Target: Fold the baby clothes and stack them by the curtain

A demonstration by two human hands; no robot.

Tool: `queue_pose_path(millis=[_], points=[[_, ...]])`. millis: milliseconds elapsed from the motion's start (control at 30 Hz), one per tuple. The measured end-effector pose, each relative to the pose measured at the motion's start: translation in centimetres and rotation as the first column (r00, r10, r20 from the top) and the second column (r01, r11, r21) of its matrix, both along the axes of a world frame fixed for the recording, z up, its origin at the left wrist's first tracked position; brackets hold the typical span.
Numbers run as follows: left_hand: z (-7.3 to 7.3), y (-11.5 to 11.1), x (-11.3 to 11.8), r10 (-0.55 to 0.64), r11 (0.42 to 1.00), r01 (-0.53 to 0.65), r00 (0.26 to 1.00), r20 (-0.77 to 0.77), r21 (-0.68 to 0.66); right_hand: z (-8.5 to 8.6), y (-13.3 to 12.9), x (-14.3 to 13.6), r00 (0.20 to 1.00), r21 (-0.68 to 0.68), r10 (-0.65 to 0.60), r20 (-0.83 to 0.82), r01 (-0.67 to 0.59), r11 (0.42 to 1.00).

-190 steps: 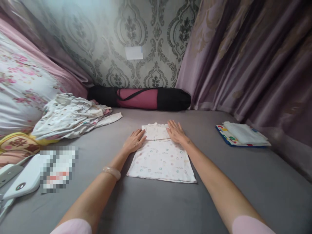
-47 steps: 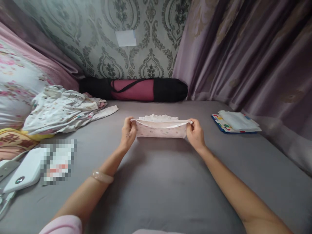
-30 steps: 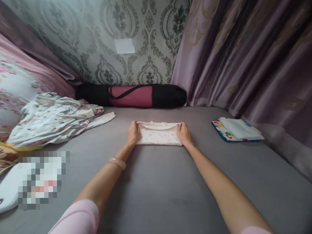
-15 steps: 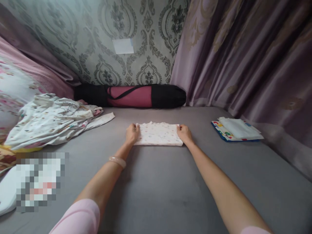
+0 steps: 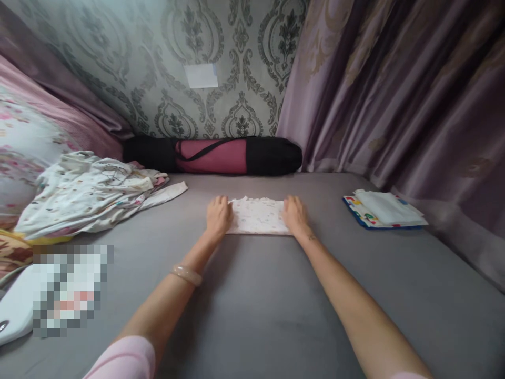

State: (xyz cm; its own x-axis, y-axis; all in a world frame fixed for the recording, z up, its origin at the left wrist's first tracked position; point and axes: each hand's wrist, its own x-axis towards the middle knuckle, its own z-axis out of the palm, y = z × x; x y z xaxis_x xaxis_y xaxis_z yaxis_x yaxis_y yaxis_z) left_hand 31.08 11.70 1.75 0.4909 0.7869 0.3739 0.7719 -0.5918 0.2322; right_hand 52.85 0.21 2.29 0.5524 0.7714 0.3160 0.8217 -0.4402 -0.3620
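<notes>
A pale folded cloth garment with a small faint print lies flat on the grey bed sheet in front of me. Its far edge is slightly ruffled. My left hand is at its left end, fingers curled over that side and pointing away from me. At the opposite end my right hand grips in the same way, covering the right edge. Both thumbs and the cloth beneath the fingers are largely hidden. A pale bangle circles my left forearm.
Left lies a heap of printed white clothes, with a white object nearer me, partly pixelated. A folded stack sits at right. A black and maroon long bag lies along the wall, beside purple curtains.
My hands have shifted from pinching the garment's far corners to curling over its two sides, covering more of it. The garment stays in about the same place.
</notes>
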Motion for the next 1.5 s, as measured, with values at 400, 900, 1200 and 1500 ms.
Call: queue_pose_path(millis=[400,900,1200,1500], points=[[-2.8,-2.3,3.0,-0.101,0.988,0.072,0.971,-0.217,-0.138,-2.4,2.5,-6.0,0.849,-0.294,0.526,-0.047,-0.515,0.805],[-3.2,-0.3,-0.2,-0.066,0.975,0.031,0.986,-0.155,-0.221,-2.3,-0.1,-3.0,0.935,-0.283,0.354,0.03,-0.331,0.9],[-3.2,0.2,-1.2,-0.123,0.965,0.076,0.977,-0.174,-0.252,-2.9,-0.4,0.3,0.948,-0.244,0.306,-0.086,-0.318,0.916],[-2.8,0.1,-1.1,-0.121,0.952,0.07,0.98,-0.159,-0.297,-3.5,-0.1,0.0,0.982,-0.26,0.174,-0.077,-0.188,0.947]])
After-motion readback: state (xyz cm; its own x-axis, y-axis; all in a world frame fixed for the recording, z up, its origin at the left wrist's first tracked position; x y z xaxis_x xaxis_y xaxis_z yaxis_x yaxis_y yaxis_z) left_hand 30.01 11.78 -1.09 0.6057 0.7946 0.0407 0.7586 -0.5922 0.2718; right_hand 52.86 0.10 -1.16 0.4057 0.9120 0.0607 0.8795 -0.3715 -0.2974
